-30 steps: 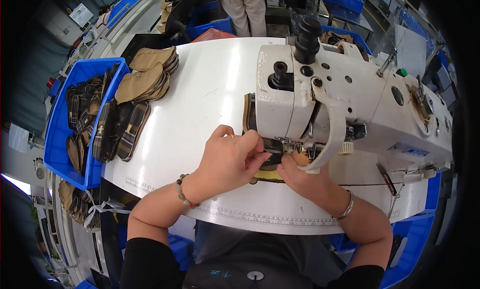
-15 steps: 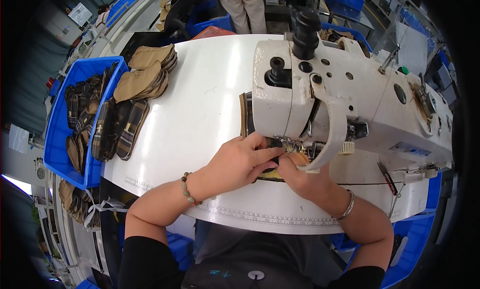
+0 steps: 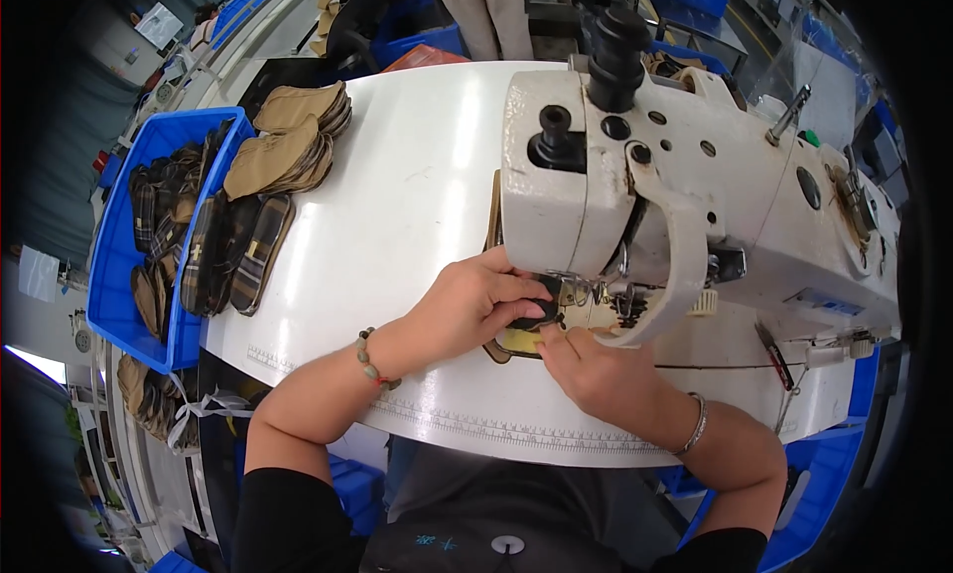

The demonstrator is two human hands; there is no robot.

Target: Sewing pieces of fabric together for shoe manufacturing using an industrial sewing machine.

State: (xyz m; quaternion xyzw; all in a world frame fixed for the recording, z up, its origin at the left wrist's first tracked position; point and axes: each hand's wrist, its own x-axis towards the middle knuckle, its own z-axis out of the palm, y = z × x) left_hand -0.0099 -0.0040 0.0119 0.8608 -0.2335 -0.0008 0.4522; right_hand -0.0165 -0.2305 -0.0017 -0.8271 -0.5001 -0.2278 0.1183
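Observation:
A fabric piece (image 3: 514, 343) with brown edging and a yellow inner patch lies by the needle area of a white sewing machine (image 3: 551, 191). Part of it passes behind the machine head, out of sight. My left hand (image 3: 475, 300) has its fingers closed on a dark folded part of this piece, left of the presser foot. Close to it, on the right, my right hand (image 3: 601, 369) is closed with its fingertips at the piece's near edge. What exactly lies between those fingertips is hidden.
At left, a blue bin (image 3: 124, 275) holds dark plaid pouches. Stacked tan fabric pieces (image 3: 283, 156) and plaid pouches (image 3: 260, 255) lie beside it on the white table (image 3: 407, 196). Small snips (image 3: 774, 357) rest at right. A person in light trousers (image 3: 481, 17) stands beyond the table.
My hands have drawn apart slightly, the right one moving nearer to me. More of the yellow patch and the dark folded part now show. The fabric piece has shifted and turned a little.

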